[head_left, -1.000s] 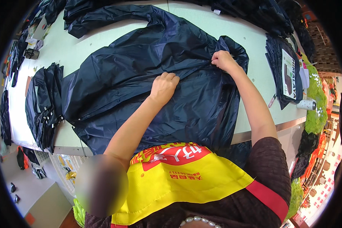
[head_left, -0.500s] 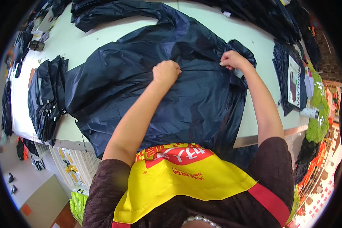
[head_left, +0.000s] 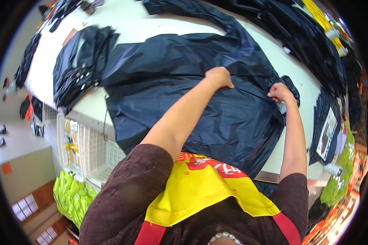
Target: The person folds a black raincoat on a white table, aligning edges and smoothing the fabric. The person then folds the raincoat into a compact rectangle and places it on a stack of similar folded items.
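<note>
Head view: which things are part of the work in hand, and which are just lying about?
In hand:
- dark garment
- left hand and right hand, curled at it

Seemingly just lying about:
- dark stack at left
- labelled stack at right
- lime-green bundle

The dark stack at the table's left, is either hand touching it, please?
No, the left hand and right hand are both at the spread garment.

Stacks of dark garments (head_left: 75, 61) on a broad white worktable (head_left: 129, 24) suggest a clothing workshop.
</note>
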The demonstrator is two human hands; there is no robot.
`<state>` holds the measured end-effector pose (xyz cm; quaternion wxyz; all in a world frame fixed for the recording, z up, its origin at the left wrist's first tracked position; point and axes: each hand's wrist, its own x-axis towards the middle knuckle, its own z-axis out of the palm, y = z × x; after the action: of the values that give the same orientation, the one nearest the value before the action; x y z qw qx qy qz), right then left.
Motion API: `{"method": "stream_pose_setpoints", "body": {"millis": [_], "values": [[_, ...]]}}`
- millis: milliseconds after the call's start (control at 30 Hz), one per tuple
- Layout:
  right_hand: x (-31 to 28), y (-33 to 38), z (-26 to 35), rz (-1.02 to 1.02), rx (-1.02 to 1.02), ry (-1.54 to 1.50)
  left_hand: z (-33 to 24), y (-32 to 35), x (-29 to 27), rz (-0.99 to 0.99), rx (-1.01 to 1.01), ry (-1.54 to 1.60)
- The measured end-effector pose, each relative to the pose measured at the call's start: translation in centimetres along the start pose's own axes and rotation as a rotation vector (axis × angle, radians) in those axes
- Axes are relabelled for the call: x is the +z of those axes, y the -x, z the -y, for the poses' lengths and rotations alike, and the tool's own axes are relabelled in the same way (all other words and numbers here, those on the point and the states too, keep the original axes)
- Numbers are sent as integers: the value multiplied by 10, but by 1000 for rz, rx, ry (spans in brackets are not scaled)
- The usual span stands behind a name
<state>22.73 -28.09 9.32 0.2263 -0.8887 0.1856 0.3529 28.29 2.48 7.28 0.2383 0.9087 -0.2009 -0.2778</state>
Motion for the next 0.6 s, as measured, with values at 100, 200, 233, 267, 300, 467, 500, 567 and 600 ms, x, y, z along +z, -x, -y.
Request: {"method": "stream_pose_setpoints", "body": {"millis": [100,200,233,267,300,467,500,567,600], "values": [[33,29,54,-493,-56,588,8,41,11,-242,165,-22],[85,55,126,-710,-436,395,49,96,-3,-369,303,-275],[101,64,148,-727,-606,350,66,115,-10,-404,305,-324],[118,71,171,-741,-779,298,86,137,-17,-440,303,-379],[135,73,193,-722,-942,164,107,159,-22,-491,334,-429],[195,79,279,-411,-1201,176,218,261,-47,-689,315,-544],[199,78,288,-315,-1140,251,237,274,-53,-717,266,-468],[205,61,291,-325,-1101,217,267,289,-64,-771,157,-342],[204,58,295,-329,-1087,202,275,292,-70,-776,124,-309]]}}
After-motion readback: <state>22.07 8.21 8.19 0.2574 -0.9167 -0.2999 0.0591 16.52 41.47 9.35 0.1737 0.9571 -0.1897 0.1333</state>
